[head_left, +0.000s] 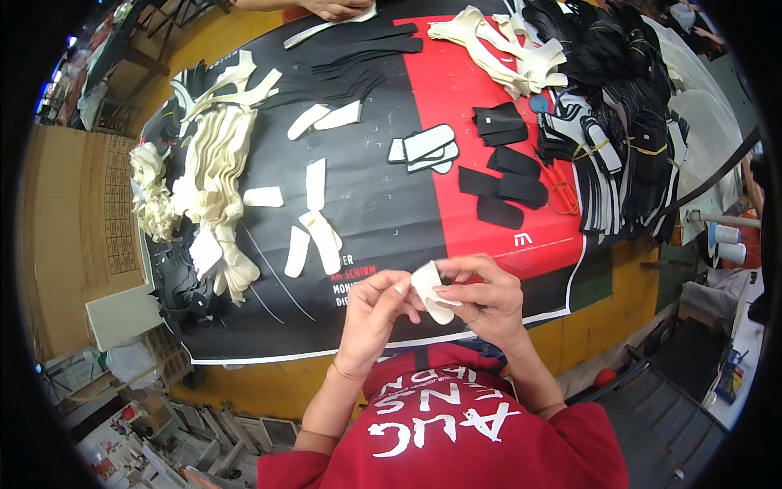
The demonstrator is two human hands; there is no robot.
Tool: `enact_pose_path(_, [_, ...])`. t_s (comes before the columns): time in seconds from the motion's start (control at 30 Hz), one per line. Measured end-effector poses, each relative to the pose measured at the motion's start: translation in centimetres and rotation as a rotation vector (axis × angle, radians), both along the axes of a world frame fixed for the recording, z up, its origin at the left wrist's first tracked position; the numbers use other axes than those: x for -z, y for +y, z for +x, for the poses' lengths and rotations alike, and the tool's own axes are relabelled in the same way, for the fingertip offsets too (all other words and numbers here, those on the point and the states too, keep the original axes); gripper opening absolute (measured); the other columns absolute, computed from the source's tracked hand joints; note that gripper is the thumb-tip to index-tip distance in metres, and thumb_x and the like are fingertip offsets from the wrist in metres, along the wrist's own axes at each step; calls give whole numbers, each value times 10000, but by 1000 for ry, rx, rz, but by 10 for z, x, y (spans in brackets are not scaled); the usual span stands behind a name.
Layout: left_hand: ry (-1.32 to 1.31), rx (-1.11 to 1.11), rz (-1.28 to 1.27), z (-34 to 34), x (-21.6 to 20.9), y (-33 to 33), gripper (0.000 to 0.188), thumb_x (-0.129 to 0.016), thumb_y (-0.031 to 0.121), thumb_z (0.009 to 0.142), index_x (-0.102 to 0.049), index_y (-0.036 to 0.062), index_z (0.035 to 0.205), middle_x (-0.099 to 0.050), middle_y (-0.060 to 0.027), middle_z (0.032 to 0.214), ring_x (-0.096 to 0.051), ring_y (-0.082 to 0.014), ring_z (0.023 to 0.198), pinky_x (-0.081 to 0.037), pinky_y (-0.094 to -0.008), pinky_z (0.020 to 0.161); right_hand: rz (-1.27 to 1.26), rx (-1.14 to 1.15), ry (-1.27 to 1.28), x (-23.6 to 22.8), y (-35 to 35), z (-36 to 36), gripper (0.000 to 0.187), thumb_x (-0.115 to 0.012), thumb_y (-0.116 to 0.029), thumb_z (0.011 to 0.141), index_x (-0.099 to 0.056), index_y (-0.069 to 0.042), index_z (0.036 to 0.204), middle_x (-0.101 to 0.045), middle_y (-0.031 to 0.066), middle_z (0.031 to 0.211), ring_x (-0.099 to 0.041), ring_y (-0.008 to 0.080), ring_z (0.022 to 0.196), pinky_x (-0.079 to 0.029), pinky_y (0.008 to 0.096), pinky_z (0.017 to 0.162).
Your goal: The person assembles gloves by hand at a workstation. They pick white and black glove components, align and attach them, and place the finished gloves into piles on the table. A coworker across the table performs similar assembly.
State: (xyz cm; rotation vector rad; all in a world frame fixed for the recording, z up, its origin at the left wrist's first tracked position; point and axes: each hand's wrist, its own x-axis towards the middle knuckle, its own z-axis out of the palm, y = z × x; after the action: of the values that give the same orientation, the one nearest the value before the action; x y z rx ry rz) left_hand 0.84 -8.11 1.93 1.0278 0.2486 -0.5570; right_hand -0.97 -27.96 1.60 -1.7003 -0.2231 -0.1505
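A small cream fabric piece (425, 281) is held up between my two hands, just above the near edge of the table, and it looks folded or curled. The fingertips of my left hand (376, 314) pinch its left edge. My right hand (486, 300) grips it from the other side, with thumb and fingers closed on it. Beyond my hands lie loose cream fabric pieces (315, 186), some overlapping. Farther right is a small stack of white pieces with dark edging (429, 148), beside several black fabric pieces (521, 189).
Bundles of cream strips (216, 163) line the table's left side. Black and white strip bundles (599, 163) crowd the right, near orange-handled scissors (558, 181). Another person's hand (338, 8) is at the far edge. A cardboard box (77, 236) stands left; thread spools (727, 244) stand right.
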Motion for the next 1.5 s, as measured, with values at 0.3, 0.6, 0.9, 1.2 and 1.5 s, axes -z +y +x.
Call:
enact_pose_path(0.3, [-477,-371,958,53,39,28,156,-632,79,978,-686,-66,1004,-710,-64,846,-684,-102,763,-528,-257,633,517,-2,241,3,-49,-2,188,-591,-45,1006,-584,37,1175,-684,135,1042,-704,242,996,-558,382,909])
enact_pose_path(0.6, [-978,-372,1411,60,10,11,391,-615,-105,834,-635,11,1207,-648,-146,1111,-659,-218,892,-526,-330,683,369,156,603,-7,-66,2,398,-603,-33,985,-481,13,1362,-659,96,974,-667,137,866,-547,267,705])
enact_pose_path(0.9, [-1243,199,1241,83,24,-103,360,-779,200,828,-700,101,1165,-610,-115,1222,-540,-302,1168,-385,-431,990,188,149,682,-2,-67,1,231,-683,-83,956,-648,50,1142,-659,22,846,-595,51,739,-475,202,646])
enact_pose_path(1.2, [-1287,180,1423,35,34,-60,311,-784,200,820,-749,156,1126,-584,-84,1365,-534,-262,1165,-346,-396,995,-70,223,478,-8,-64,0,225,-698,-166,947,-712,34,1050,-697,83,855,-640,140,784,-506,295,723])
enact_pose_path(1.5, [-1092,77,1475,19,36,-18,396,-808,227,800,-720,141,1176,-577,-105,1365,-528,-287,1195,-319,-425,1046,-58,-88,411,5,-32,34,139,-628,-109,982,-643,26,1012,-642,98,1191,-593,125,1040,-487,286,881])
